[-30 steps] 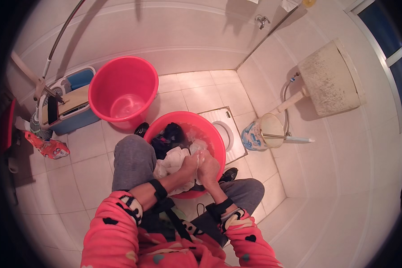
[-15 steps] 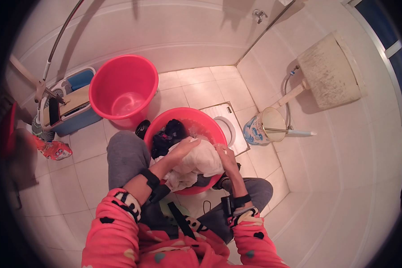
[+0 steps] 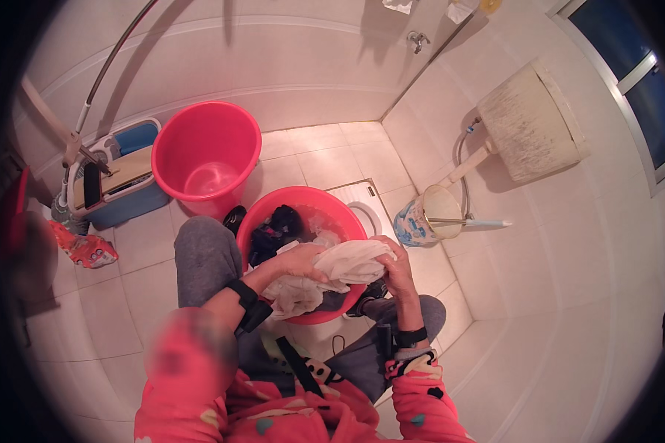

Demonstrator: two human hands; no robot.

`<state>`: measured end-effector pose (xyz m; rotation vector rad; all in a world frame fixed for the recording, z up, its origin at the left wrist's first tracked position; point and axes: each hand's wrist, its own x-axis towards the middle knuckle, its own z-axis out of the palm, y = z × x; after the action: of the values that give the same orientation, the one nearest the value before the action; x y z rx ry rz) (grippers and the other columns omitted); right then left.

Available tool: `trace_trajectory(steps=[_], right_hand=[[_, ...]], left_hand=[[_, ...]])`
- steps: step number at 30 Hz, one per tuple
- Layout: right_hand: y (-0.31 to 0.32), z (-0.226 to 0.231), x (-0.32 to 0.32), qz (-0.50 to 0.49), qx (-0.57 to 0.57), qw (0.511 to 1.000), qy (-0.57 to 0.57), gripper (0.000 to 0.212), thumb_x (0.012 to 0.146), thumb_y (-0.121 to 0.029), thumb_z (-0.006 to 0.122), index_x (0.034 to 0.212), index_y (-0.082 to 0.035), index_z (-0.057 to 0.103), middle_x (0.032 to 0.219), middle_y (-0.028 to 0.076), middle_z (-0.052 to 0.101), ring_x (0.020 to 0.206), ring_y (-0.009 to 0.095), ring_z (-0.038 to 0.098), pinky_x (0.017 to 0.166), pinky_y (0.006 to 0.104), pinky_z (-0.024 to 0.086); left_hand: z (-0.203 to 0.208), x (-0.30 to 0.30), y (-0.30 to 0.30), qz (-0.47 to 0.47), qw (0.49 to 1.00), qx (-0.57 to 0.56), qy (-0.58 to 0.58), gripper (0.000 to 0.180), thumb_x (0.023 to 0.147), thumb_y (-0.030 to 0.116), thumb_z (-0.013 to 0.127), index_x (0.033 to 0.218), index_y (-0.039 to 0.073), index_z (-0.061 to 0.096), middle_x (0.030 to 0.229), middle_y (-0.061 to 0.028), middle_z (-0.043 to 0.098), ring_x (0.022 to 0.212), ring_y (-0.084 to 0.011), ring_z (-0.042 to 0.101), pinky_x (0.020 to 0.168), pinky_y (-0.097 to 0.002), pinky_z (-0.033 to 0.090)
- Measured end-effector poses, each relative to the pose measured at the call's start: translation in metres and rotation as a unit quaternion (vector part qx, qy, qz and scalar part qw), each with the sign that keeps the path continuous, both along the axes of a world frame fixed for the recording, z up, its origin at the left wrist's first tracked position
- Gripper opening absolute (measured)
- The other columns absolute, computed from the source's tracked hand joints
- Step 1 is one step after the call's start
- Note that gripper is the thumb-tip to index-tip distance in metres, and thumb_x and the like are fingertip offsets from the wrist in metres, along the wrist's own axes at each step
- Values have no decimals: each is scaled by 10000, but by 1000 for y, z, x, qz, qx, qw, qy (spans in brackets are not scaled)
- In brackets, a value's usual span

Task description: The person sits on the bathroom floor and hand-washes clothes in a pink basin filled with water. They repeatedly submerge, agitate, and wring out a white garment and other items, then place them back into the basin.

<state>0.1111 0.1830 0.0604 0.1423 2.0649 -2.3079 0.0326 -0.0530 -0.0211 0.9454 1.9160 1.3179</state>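
A bunched white garment (image 3: 352, 261) is stretched between my two hands over a red basin (image 3: 254, 212). My left hand (image 3: 301, 263) is closed around its left end. My right hand (image 3: 397, 270) grips the other end at the basin's right rim. Part of the white cloth hangs down at the near side of the basin. Dark navy clothing (image 3: 275, 233) lies in the basin's left part, beside sudsy water. Another dark grey piece shows under the white garment, mostly hidden by it.
A taller red bucket (image 3: 207, 148) stands behind the basin, next to a blue mop bucket (image 3: 129, 205). An orange packet (image 3: 90, 249) lies at left. Right of the basin are a squat toilet (image 3: 366, 215) and a bin (image 3: 414, 224) holding a blue-handled brush. A cistern (image 3: 528, 125) hangs on the wall.
My right hand has moved right and turned, drawing the garment's right end out to the basin's rim. The cloth is now gathered into a narrower bunch. The view has shifted slightly.
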Motion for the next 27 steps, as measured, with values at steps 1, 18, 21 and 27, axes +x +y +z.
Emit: trace_trajectory(steps=[1, 18, 21, 27], right_hand=[[0, 6, 1, -21, -27, 999, 11, 331, 775, -15, 583, 1104, 24, 600, 1047, 77, 623, 979, 161, 593, 891, 281, 456], [-22, -57, -10, -144, -112, 983, 7, 476, 743, -11, 520, 1217, -53, 501, 1249, 161, 537, 1122, 275, 551, 969, 373, 445], [-72, -55, 2, -81, 245, 963, 79, 398, 787, -67, 521, 1183, -32, 526, 1103, 181, 591, 1014, 305, 596, 896, 372, 461], [-113, -47, 15, -43, 463, 881, 87, 224, 900, -239, 521, 994, -40, 561, 828, 233, 619, 805, 425, 611, 698, 481, 465]], left_hand=[[-1, 1, 0, -9, 998, -20, 60, 619, 636, 372, 800, 1107, 13, 620, 1052, -220, 645, 1011, -323, 619, 886, -367, 458], [-1, -12, 26, 174, 689, 461, -531, 349, 923, 248, 551, 1210, 49, 542, 1182, -92, 621, 1079, -230, 597, 963, -379, 452], [-28, -13, 43, 274, 721, 375, -514, 360, 952, 424, 517, 1066, 91, 597, 969, -43, 646, 915, -187, 623, 845, -348, 508], [-55, 1, 64, 335, 742, 323, -482, 480, 933, 539, 490, 855, 91, 643, 696, -32, 590, 615, -166, 574, 569, -337, 472]])
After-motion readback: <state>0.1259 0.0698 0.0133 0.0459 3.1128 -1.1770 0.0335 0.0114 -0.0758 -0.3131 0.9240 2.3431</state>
